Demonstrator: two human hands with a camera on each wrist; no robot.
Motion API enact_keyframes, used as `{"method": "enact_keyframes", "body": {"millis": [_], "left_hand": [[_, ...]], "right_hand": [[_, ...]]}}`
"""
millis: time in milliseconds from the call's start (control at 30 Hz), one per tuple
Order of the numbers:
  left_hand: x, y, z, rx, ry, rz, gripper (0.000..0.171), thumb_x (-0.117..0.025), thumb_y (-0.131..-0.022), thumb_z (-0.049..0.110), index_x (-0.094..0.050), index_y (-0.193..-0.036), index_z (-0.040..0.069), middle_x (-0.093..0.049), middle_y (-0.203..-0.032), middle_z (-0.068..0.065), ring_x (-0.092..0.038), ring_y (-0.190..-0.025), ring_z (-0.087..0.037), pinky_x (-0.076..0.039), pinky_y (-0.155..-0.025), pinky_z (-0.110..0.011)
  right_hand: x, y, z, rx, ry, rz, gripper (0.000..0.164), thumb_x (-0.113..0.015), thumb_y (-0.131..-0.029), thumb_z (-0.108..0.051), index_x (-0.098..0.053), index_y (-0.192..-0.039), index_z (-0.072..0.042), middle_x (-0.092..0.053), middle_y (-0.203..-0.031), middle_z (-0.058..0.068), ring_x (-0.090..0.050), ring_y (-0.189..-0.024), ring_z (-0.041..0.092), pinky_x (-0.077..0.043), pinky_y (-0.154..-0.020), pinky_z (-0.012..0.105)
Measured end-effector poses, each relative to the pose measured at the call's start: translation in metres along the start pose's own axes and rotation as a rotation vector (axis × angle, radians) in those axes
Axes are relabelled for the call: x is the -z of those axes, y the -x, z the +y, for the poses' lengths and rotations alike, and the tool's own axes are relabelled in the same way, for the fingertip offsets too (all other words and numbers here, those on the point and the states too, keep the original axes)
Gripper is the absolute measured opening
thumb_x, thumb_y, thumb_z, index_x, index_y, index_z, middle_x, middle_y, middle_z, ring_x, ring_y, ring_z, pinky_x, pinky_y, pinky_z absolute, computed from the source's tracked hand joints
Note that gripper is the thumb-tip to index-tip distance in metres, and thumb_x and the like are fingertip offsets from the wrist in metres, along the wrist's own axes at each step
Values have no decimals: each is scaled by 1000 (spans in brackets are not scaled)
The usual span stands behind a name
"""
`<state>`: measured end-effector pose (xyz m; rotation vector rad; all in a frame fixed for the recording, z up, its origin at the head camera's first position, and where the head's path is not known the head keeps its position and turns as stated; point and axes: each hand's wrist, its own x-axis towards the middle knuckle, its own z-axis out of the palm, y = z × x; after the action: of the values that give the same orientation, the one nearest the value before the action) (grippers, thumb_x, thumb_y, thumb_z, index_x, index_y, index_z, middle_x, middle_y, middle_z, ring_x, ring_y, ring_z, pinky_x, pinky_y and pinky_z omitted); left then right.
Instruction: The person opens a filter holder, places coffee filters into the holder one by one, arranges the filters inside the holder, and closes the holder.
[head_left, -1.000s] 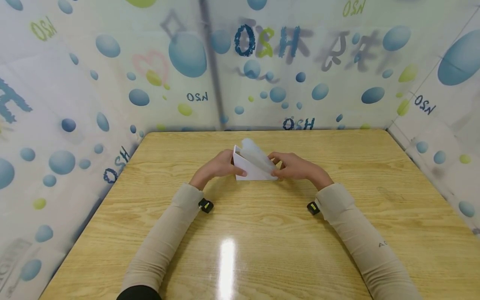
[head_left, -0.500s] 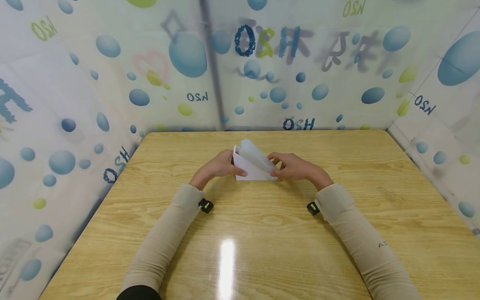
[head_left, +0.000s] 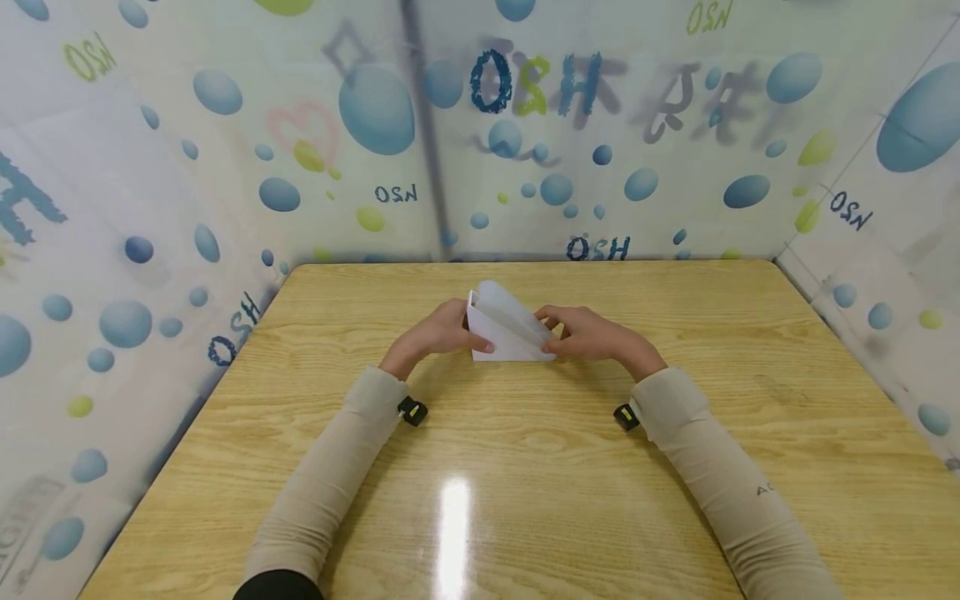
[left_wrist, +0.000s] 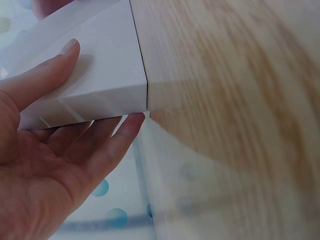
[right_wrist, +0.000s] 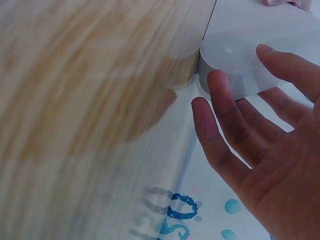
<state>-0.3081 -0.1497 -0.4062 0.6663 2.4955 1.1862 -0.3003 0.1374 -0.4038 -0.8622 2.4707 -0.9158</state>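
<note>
A white box stands on the table between both hands, its upper edge sloping down to the right in the head view. Behind and along that slope lies a translucent plastic piece with rounded ends. The left hand grips the box's left end, thumb on the near face; the left wrist view shows its fingers under the white box. At the other end the right hand holds the translucent piece's rounded end between thumb and fingers. Whatever is inside the box is hidden.
The wood-grain table reaches to a printed fabric wall at the back, with more fabric at both sides. A small black camera sits at the left wrist, another black camera at the right.
The raised end of the translucent piece has sunk very slightly toward the white box. Both hands stay in nearly the same place.
</note>
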Motion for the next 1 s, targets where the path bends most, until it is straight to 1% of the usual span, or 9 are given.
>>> {"method": "enact_keyframes", "body": {"millis": [333, 600, 1000], "left_hand": [[0, 1, 2, 8, -6, 6, 40, -83, -86, 13, -66, -121, 6, -72, -111, -13, -63, -88, -18, -50, -75, -29], [1, 1, 2, 2, -12, 0, 41, -83, -86, 12, -65, -122, 5, -72, -112, -14, -64, -89, -19, -51, -75, -28], [0, 0, 1, 1, -9, 4, 39, -83, -86, 12, -66, -120, 5, -73, -112, -14, -65, -88, -18, -51, -74, -28]], "right_hand": [[0, -2, 1, 2, 7, 7, 47, -66, -101, -17, -51, -145, -11, -64, -136, 22, -70, -103, 30, -60, -81, 37], [0, 1, -1, 4, -7, 2, 47, -66, -101, -16, -51, -145, -10, -63, -136, 23, -70, -105, 32, -61, -83, 40], [0, 1, -2, 2, -4, 1, 46, -66, -101, -17, -52, -145, -10, -63, -136, 23, -70, -106, 33, -61, -82, 39]]}}
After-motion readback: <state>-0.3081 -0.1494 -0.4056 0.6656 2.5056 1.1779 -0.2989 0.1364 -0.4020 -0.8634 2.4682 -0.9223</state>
